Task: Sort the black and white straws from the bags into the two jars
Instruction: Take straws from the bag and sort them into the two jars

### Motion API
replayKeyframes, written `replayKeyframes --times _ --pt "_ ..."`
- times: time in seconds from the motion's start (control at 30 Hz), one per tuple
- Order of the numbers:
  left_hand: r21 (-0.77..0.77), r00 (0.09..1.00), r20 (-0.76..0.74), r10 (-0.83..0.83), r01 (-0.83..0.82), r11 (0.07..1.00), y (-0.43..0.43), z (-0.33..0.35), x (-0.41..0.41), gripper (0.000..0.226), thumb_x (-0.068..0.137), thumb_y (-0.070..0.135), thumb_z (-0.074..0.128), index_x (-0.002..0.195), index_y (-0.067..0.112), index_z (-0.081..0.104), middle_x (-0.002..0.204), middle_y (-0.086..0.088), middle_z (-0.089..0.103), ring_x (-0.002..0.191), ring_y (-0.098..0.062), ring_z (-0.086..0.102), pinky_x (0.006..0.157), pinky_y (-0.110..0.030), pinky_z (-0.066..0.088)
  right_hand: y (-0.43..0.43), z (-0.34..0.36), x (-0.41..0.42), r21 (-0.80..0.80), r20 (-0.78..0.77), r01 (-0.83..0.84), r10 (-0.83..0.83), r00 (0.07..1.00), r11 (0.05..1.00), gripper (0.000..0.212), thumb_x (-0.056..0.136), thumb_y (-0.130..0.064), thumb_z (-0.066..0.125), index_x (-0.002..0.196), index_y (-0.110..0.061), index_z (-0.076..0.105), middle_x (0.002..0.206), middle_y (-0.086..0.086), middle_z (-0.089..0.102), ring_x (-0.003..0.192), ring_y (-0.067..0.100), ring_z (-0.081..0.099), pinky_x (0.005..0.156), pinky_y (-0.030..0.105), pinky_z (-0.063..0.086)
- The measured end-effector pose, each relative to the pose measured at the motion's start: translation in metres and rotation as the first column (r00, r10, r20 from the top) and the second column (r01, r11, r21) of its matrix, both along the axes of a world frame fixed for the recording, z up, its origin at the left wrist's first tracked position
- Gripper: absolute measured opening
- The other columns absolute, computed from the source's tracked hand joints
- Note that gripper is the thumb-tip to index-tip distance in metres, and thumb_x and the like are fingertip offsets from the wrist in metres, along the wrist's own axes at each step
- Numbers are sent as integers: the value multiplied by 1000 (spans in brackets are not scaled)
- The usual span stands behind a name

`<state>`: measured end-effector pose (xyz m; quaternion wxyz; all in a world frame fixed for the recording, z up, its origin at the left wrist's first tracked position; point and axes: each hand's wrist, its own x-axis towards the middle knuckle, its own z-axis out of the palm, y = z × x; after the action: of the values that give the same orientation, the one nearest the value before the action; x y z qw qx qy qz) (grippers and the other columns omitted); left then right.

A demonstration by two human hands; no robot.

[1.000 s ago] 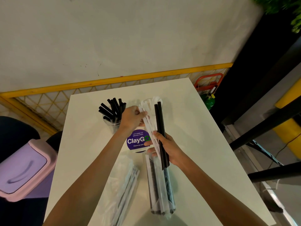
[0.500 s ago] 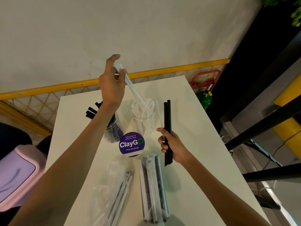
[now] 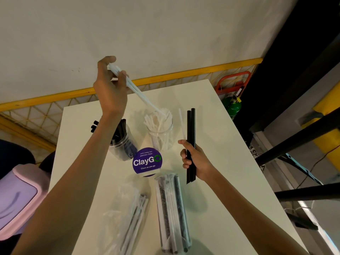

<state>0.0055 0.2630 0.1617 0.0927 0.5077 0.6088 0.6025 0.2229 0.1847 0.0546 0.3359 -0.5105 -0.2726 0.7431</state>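
White straws (image 3: 139,92) pinched in my left hand (image 3: 110,91) should drop tips-first into their jar (image 3: 160,137). My right hand (image 3: 197,162) grips 2 black straws (image 3: 190,126).

**Hidden and Cut Off**

Your left forearm (image 3: 101,144) covers part of the black-straw jar (image 3: 123,148). Your right hand (image 3: 196,162) hides the middle of the black straws (image 3: 189,126) and the foot of one thin white straw (image 3: 181,124). The white straws (image 3: 136,91) pinched in your left hand (image 3: 110,91) are too bunched to count. The left bag (image 3: 128,214) is blurred and runs off the bottom edge. The pink bin (image 3: 16,199) is cut by the left edge.
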Motion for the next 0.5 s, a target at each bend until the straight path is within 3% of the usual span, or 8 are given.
replayKeyframes --times 0.27,0.5 --pt "-18 978 -178 -106 104 994 -18 -16 5 30 96 15 49 124 6 44 83 -3 62 67 -5 62 64 -23 55 -6 3 -9 -6 -44 -25 25 999 1000 12 94 -26 54 101 -16 56 54 0 44 36 7 31 39 18 32" --pt "-157 890 -417 -186 131 979 -19 -56 35 38 97 18 45 134 12 42 86 -16 64 67 -24 63 59 -34 52 -12 9 -11 29 -71 -84 86 994 996 19 97 -31 48 105 -18 59 51 -2 44 35 5 30 39 17 32"
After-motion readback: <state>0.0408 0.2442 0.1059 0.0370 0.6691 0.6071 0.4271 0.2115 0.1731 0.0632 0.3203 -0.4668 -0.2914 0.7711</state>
